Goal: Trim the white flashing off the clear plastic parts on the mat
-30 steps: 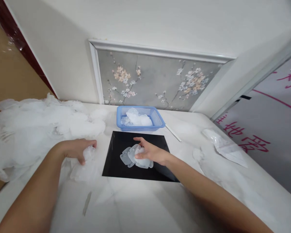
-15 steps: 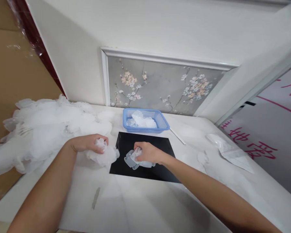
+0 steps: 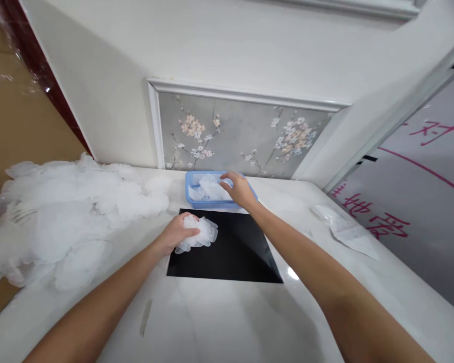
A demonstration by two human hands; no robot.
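Note:
My left hand (image 3: 177,233) is closed on a crumpled clear plastic glove (image 3: 199,233) and holds it over the left part of a black square mat (image 3: 230,252). My right hand (image 3: 239,187) reaches into a shallow blue basket (image 3: 191,197) behind the mat, fingers bent down onto the folded clear gloves (image 3: 208,187) lying inside. Whether it still grips one I cannot make out.
A big heap of loose clear gloves (image 3: 60,212) covers the left of the white marble table (image 3: 219,322). A white stick (image 3: 263,205) lies right of the basket, and flat plastic bags (image 3: 344,227) lie at the right. A floral panel (image 3: 242,136) stands behind.
My right hand carried the folded gloves from the mat back into the blue basket. My left hand brought a crumpled glove from the heap's edge onto the mat.

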